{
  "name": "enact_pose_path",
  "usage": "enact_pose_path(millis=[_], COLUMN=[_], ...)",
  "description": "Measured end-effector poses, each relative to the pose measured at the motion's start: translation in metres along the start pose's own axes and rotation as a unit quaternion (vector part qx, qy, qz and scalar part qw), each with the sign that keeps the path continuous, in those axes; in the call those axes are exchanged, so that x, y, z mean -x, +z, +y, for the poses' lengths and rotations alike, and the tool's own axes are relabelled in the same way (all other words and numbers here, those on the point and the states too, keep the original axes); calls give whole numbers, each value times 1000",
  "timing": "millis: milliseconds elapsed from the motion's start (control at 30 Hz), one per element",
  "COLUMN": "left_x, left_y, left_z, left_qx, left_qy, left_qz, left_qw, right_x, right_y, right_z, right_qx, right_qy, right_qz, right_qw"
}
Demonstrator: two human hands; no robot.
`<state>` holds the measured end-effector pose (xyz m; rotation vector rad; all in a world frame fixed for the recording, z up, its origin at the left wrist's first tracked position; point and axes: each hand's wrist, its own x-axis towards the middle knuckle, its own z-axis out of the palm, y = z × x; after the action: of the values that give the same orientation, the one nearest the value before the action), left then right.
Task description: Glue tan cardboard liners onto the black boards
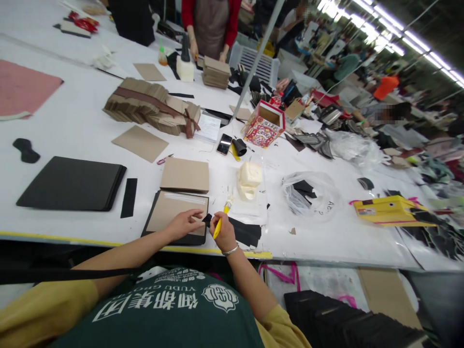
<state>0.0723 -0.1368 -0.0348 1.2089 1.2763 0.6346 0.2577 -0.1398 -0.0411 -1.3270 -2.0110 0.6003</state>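
Note:
My right hand (224, 233) is closed around the yellow handle of a glue brush (218, 227), its pale bristles pointing up and away from me. Over a tan board (157, 215) lying on a black sheet (152, 223), my left hand (184, 225) has its fingers stretched out and apart. Between the two hands is a small black piece (207, 219); whether either hand touches it I cannot tell. Black strips (246, 233) lie beside my right hand. Beyond the brush stands a whitish, glue-coated container (249, 176).
Left are stacked black panels (68, 183) and a black strip (129, 198). Tan boards (184, 174) lie just beyond my work. Farther off are a tied cardboard bundle (148, 104), a phone (224, 144) and a red box (266, 123). A plastic bag (308, 195) sits right. A co-worker stands opposite.

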Motion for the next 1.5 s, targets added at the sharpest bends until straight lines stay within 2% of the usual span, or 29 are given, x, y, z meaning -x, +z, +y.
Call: enact_pose_path(millis=[67, 133, 233, 333, 400, 467, 567, 667, 833, 900, 1200, 1500], left_x=[-5, -3, 7, 16, 17, 13, 2, -12, -33, -38, -51, -55], left_y=[3, 0, -15, -38, -55, -72, -91, -102, -112, -115, -125, -128], left_z=[8, 13, 12, -2, -17, -35, -54, -61, -66, -70, -77, -82], left_qx=[10, -4, -40, -69, -68, -50, -21, -46, -188, -213, -217, -217], left_qy=[-10, 21, 81, 89, 63, 8, -77, -111, -106, -115, -163, -184], left_qz=[4, 18, 52, 103, 163, 223, 269, 281, 305, 311, 293, 276], left_qw=[1000, 1000, 995, 988, 982, 974, 960, 952, 927, 919, 917, 918], right_x=[-5, -10, -18, -27, -31, -33, -37, -45, -65, -70, -77, -81], right_y=[6, 9, 14, 22, 28, 34, 42, 53, 74, 78, 84, 84], right_z=[-9, -15, -19, -14, -5, 7, 25, 35, 40, 42, 50, 49], right_qx=[-2, 6, -4, -14, -5, 7, 30, 48, 74, 86, 129, 151], right_qy=[-2, 1, -38, -46, 4, 66, 139, 176, 193, 197, 212, 224], right_qz=[-13, -10, -44, -115, -130, -129, -110, -77, -47, -50, -71, -84], right_qw=[1000, 1000, 998, 992, 991, 989, 984, 980, 977, 975, 966, 959])
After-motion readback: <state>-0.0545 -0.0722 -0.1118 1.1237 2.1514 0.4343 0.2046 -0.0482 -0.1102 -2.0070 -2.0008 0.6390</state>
